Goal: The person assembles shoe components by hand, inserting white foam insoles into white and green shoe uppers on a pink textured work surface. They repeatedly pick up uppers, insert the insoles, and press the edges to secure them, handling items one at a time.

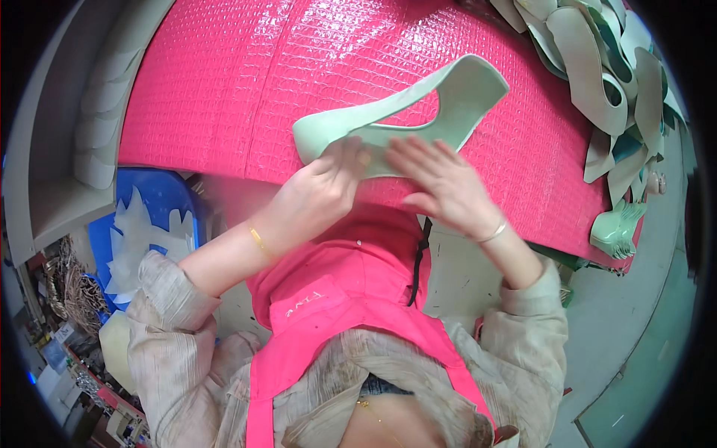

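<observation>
So, left to right: one blue bin (168,201) with whitish cut pieces sits off the table's left edge. Left hand (323,193) pinches one mint-green shoe piece (403,112) lying on the pink mat (224,89). Right hand (441,183) rests flat on it, fingers spread. A pile of similar pieces (605,67), too many to count, sits far right.

The work table (224,89) is covered with a glossy pink textured sheet. A pale green shoe-upper piece (403,119) lies near its centre. A heap of similar cut pieces (597,67) occupies the 2 o'clock corner, with a smaller stack (616,228) at 4 o'clock.
</observation>
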Demonstrator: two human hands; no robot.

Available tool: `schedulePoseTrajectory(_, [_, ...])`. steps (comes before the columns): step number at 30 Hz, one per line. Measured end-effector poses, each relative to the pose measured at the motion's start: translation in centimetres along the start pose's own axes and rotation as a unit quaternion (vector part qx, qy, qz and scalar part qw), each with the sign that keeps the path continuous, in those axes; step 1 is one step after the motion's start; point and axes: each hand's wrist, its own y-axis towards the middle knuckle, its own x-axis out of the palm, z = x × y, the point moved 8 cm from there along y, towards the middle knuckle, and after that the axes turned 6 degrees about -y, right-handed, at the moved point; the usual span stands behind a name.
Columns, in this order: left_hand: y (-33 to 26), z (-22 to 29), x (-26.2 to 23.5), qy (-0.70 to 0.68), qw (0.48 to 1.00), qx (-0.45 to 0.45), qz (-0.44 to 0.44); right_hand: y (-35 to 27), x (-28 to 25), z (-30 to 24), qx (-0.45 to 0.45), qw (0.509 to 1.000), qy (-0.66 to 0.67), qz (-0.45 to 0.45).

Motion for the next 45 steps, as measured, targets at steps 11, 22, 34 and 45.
schedulePoseTrajectory(11, [4.6,-1.7,-2.6,-0.317,0.948,-0.003,-0.034,1.2,-3.9,8.7,0.123,0.986,-0.091,0.064])
schedulePoseTrajectory(22, [-3.9,-12.3,5.3,-0.615,0.659,-0.417,-0.117,8.4,-1.3,1.3,-0.180,0.979,0.097,0.022])
schedulePoseTrajectory(34, [-3.1,-12.8,4.8,-0.429,0.820,-0.333,-0.184,9.0,-1.0,1.8,-0.091,0.991,0.091,0.021])
schedulePoseTrajectory(45, [5.0,-2.4,-2.8,-0.393,0.912,-0.113,-0.029,7.0,-2.3,6.9,-0.019,0.998,0.041,0.049])
